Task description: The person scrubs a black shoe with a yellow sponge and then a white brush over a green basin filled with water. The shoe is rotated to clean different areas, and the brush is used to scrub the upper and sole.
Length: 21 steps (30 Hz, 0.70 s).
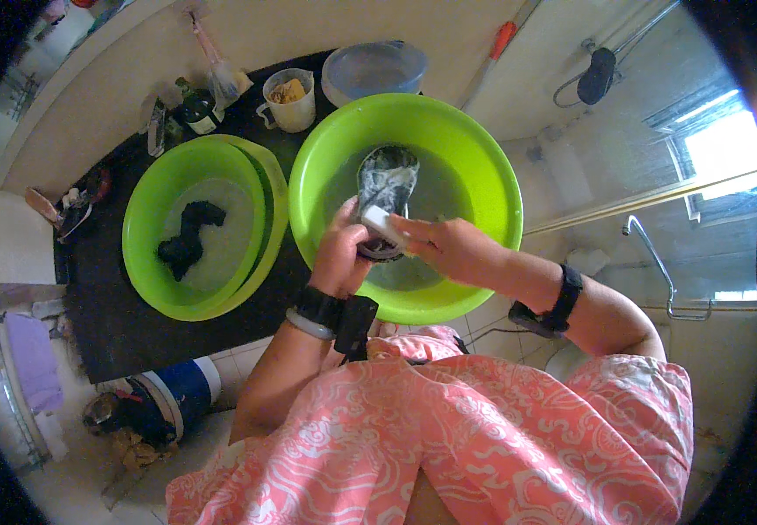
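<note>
Over the large green basin in front of me, my left hand grips a dark shoe by its near end. White suds cover much of the shoe's upward face, and its far end points away from me. My right hand is closed on a small white block, pressed against the shoe near my left fingers. Whether the block is a brush or a bar of soap cannot be made out. Cloudy water lies in the basin under the shoe.
Left on the dark counter, a second green basin, nested in another, holds a wet black item in water. Behind stand a white jug, a clear tub and a dark bottle. A tap is at right.
</note>
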Tool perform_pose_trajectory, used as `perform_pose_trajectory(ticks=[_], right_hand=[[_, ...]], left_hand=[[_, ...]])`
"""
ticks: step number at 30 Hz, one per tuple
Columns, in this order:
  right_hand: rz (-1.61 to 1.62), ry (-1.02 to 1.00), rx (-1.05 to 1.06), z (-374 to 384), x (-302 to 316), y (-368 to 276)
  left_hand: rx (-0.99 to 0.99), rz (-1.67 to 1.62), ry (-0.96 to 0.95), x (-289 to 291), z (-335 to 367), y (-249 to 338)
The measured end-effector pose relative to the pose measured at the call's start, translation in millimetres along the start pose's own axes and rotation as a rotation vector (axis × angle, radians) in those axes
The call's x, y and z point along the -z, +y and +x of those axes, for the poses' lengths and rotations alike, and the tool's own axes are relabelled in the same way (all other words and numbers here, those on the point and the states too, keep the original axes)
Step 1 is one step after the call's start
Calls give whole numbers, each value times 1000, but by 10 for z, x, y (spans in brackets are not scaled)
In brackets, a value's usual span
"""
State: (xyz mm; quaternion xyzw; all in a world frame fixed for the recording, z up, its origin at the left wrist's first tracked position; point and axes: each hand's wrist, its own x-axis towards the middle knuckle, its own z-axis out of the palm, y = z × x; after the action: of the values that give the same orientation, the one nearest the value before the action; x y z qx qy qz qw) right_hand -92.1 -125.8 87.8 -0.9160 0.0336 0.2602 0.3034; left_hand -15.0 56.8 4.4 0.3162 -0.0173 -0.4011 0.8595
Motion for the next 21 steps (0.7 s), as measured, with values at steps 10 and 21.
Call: perform_pose_trajectory(ticks=[10, 21], right_hand=[[236, 304, -275, 714, 123, 401], [-25, 151, -299, 466, 107, 218]], left_hand=[[-246, 495, -54, 28, -23, -35], [48, 74, 131, 34, -21, -18]])
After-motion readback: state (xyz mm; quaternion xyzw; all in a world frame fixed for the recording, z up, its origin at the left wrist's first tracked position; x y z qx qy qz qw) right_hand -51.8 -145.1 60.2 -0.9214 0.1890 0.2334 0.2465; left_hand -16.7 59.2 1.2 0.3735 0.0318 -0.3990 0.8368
